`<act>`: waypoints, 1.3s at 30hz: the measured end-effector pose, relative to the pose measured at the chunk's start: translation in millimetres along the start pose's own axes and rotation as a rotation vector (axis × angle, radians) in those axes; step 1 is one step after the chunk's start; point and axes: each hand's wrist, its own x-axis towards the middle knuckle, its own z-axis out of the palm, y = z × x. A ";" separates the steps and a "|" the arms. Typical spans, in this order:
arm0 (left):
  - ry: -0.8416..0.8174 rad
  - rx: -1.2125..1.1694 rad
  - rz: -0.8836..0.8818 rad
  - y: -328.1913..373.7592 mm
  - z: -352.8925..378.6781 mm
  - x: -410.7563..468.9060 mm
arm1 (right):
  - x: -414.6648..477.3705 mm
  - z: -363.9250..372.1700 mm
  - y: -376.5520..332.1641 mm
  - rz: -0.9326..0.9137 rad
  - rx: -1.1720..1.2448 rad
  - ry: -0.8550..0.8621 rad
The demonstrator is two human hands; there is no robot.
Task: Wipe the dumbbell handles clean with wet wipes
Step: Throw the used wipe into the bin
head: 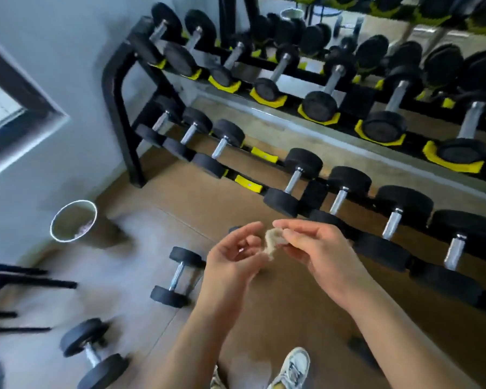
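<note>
Wet wipe [274, 240]: crumpled, pinched in my right hand's [316, 249] fingers. Left hand [235, 255] is loosely curled beside it, grasp unclear. Nearest floor dumbbell [177, 275] lies left of that hand, handle running near-to-far.

Gym weights corner, two-tier dumbbell rack [118, 88], loose dumbbells [177, 276] on wood floor [278, 313]

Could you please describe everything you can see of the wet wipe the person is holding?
The wet wipe is a small, off-white wad, crumpled rather than spread flat, looking like soft cloth. The right hand pinches its right side between thumb and fingertips, holding it in the air above the floor. Its lower end hangs beside the left hand; whether that hand grips it is unclear.
</note>
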 end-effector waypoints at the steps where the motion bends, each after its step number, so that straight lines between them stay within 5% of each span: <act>1: 0.023 0.027 0.030 6.8 -14.8 -2.5 | 3.1 16.6 -5.5 -0.001 0.016 -0.077; 8: 0.293 0.137 0.169 52.7 -140.0 -17.4 | 30.3 162.0 -25.7 -0.046 -0.137 -0.318; 25: 0.663 -0.023 0.104 143.3 -482.1 6.7 | 130.9 540.8 -36.9 0.029 -0.151 -0.443; 39: 0.836 0.259 -0.140 177.5 -704.7 202.3 | 397.2 781.6 21.4 0.061 -0.289 -0.267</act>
